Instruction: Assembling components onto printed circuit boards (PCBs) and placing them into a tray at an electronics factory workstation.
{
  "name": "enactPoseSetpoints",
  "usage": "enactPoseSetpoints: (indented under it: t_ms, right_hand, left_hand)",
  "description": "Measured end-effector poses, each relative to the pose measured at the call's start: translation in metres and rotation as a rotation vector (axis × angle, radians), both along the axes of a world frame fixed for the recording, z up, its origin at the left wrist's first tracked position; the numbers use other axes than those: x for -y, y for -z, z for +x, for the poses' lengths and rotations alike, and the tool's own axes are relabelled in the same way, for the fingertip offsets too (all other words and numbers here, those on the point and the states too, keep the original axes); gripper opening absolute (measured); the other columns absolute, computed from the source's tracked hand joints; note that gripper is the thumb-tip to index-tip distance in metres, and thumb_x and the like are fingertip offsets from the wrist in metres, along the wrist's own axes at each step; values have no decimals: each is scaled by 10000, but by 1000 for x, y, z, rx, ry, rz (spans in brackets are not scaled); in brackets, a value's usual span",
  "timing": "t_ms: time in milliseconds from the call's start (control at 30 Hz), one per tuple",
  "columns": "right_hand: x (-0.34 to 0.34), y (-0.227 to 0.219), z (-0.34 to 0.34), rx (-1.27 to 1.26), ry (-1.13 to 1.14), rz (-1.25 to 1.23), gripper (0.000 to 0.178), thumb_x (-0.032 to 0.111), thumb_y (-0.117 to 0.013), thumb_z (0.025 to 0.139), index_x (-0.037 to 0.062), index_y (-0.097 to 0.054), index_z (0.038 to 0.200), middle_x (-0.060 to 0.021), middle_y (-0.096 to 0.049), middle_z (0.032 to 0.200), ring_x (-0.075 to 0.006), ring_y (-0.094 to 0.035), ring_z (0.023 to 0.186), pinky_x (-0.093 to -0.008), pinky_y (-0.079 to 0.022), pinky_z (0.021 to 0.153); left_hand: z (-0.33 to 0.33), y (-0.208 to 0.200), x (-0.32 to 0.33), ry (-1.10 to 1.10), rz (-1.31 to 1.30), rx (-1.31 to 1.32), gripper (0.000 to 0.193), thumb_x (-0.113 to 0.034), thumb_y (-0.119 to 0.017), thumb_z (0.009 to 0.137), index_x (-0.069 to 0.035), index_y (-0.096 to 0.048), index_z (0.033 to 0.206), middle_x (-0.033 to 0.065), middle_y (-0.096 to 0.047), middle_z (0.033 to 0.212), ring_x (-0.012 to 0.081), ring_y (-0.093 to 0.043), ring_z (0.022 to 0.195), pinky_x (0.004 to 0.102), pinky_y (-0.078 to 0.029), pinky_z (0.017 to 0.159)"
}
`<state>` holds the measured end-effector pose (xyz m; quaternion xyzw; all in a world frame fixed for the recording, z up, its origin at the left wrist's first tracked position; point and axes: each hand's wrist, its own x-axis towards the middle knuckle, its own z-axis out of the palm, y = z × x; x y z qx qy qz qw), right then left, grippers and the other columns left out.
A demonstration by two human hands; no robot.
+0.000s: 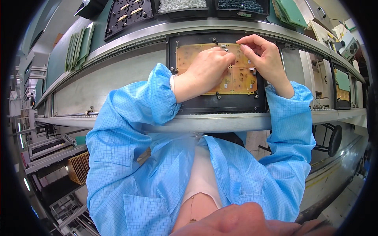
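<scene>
An orange-tan circuit board panel (244, 84) lies in a black carrier frame (197, 104) on the conveyor in front of me. My left hand (208, 67) is over the middle of the panel, its fingers curled together; anything in them is hidden. Over the panel's upper right corner, my right hand (263, 57) has thumb and forefinger brought close in a pinch, and whatever may be between them is too small to name. A small white connector (223, 46) stands at the panel's top edge, beside my left hand. Another white connector (252, 70) sits at its right edge, below my right hand.
Beyond the rail (145, 37) stand a bin of white connectors (181, 5) and a bin of dark blue parts (241, 5). A black tray (128, 17) with parts is left of them. Green boards (80, 45) lean at far left. Another carrier (341, 88) sits down the line at right.
</scene>
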<state>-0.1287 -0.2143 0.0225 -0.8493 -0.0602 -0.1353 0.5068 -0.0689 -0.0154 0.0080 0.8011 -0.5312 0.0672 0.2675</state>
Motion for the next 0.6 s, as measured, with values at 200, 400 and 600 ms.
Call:
enactPoseSetpoints:
  t_ms: [200,400,600]
  right_hand:
    - [4,4,-2,36,-4,17,170,82,-622,950,-20,-671,1077,-24,-678,949,-66,-617,841,-210,-499,742]
    - [37,20,-26,-72,9,95,149,80,-573,966,-7,-670,1038,-11,-644,905,-56,-570,779,-207,-473,705]
    - [41,21,-43,-182,8,191,180,136,-598,986,-13,-660,1063,-37,-674,872,-87,-618,771,-236,-513,720]
  left_hand:
    - [6,9,2,16,25,7,168,-86,-653,801,-101,-686,966,98,-631,898,320,-621,910,428,-519,792]
    - [59,-1,19,-146,-98,100,50,-132,-678,795,-96,-709,778,115,-633,902,316,-626,899,408,-526,810]
    - [156,-12,39,-343,-90,299,113,-196,-687,843,-114,-742,896,123,-669,925,337,-652,918,429,-531,802]
